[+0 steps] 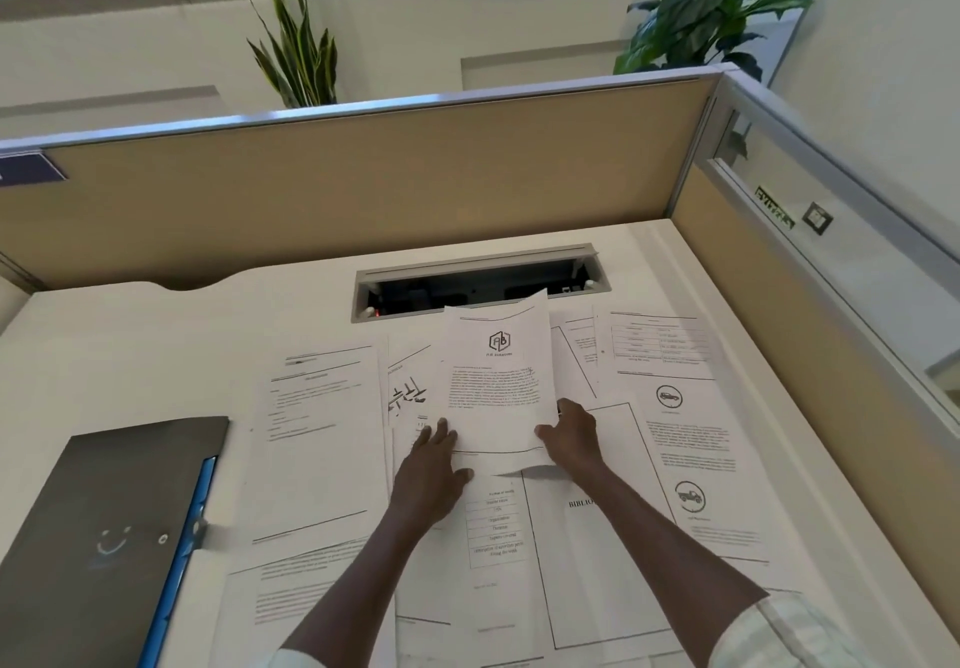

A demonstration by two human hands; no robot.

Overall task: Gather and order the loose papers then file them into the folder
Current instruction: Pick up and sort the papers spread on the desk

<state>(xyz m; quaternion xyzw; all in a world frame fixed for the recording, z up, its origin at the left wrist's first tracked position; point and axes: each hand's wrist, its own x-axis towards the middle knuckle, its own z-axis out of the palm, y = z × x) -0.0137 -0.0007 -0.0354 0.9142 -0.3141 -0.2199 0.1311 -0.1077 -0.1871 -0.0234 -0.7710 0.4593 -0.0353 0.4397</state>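
Observation:
Several loose printed papers (322, 449) lie spread and overlapping across the white desk (130, 355). One sheet with a hexagon logo (498, 376) is lifted off the pile at the middle, its far edge raised. My right hand (571, 439) pinches that sheet's lower right corner. My left hand (434, 465) lies flat with fingers spread at the sheet's lower left edge, resting on the papers below. A dark grey folder (104, 537) with a blue spine lies closed at the desk's left front.
An open cable tray slot (478, 280) sits in the desk just behind the papers. Tan partition walls (363, 200) close off the back and right sides. Two potted plants (301, 54) stand behind the partition.

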